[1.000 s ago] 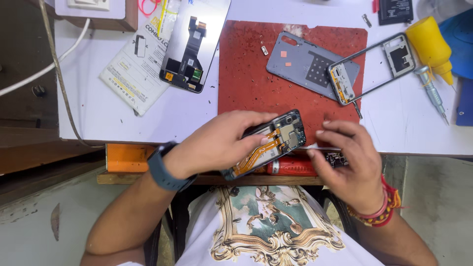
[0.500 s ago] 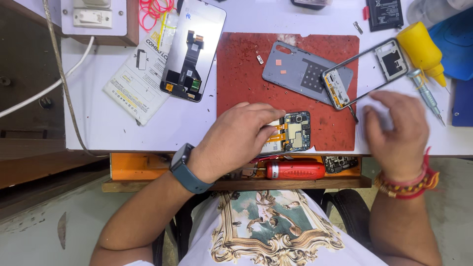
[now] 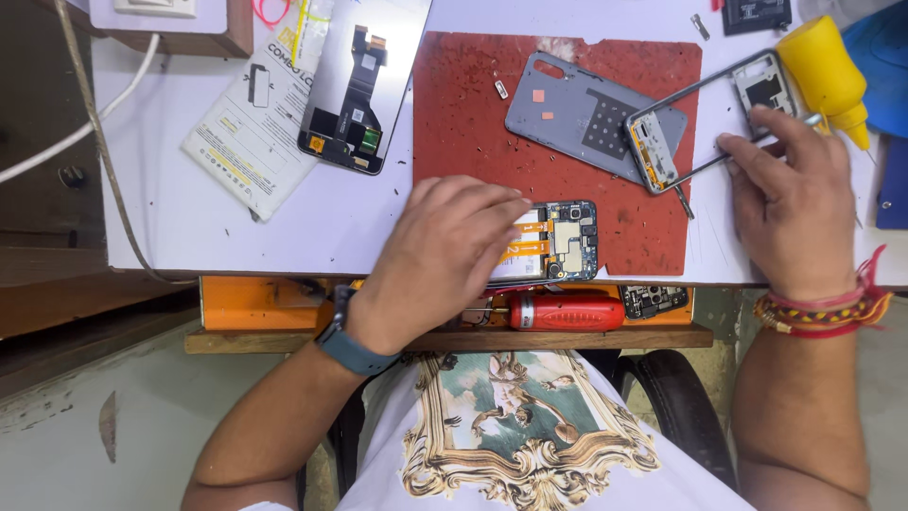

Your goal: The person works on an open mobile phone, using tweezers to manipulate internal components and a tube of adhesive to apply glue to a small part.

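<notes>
The left hand [image 3: 445, 251] lies flat, fingers spread, on one opened phone [image 3: 558, 239] at the red mat's [image 3: 473, 123] six o'clock. The right hand [image 3: 790, 194], at three o'clock, pinches one thin metal tool [image 3: 804, 120] beside one phone frame [image 3: 705, 118] and one grey back cover [image 3: 567, 109].

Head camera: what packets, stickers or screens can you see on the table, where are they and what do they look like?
Paper packet: upper left of the table, flat white rectangle with yellow and black print, lying tilted.
Screen panel: beside the packet, left of the red mat, back side up, pale with black cable and parts.
Black label: top edge, small dark rectangle, cut off.
</notes>
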